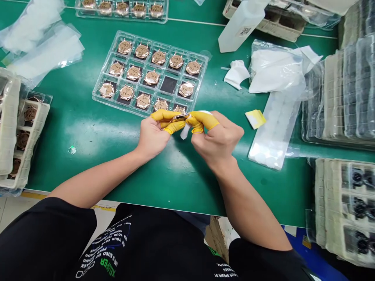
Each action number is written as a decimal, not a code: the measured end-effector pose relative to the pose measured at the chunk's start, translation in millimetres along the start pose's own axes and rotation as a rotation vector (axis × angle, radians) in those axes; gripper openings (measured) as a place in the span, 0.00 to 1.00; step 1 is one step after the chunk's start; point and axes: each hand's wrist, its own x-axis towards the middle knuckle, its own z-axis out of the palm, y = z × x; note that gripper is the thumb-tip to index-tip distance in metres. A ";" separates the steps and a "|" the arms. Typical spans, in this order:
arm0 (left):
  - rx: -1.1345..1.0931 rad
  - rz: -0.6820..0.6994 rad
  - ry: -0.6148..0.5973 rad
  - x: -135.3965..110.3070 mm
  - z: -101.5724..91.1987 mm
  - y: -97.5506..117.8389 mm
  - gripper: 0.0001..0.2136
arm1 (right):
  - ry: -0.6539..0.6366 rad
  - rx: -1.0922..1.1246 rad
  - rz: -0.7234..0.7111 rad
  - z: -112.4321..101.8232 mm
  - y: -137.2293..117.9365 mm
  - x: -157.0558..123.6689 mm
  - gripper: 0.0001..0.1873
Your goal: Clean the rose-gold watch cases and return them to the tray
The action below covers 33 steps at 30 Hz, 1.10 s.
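Observation:
My left hand [154, 134] wears yellow finger cots and pinches a rose-gold watch case [178, 117] edge-on between thumb and fingers. My right hand [216, 136], also in yellow finger cots, is closed on a small white wipe [185, 130] pressed against the case. Both hands hover just in front of a clear plastic tray [101, 88] holding several rose-gold watch cases in rows, with two dark empty pockets near its right side.
A second clear tray [123, 15] of cases lies at the back. Stacked trays stand at the left edge [26, 128] and right [345, 203]. A white bottle [243, 25], plastic bags [43, 47], white wipes [237, 72], a yellow slip [255, 118] lie on the green mat.

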 end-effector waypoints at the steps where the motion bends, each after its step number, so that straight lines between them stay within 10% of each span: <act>1: 0.018 0.003 -0.004 1.6 -1.1 -1.3 0.16 | -0.005 -0.059 -0.009 -1.0 0.0 2.2 0.12; 10: 0.041 0.005 -0.085 16.3 -9.3 -10.0 0.22 | 0.119 0.569 0.283 3.5 6.8 0.4 0.16; 25: 0.488 0.239 -0.102 -5.7 -10.1 4.5 0.16 | 0.048 -0.214 -0.260 5.5 9.8 0.8 0.13; 33: 0.450 0.184 -0.072 4.6 -13.2 1.2 0.12 | -0.250 0.575 0.341 9.9 3.0 5.9 0.25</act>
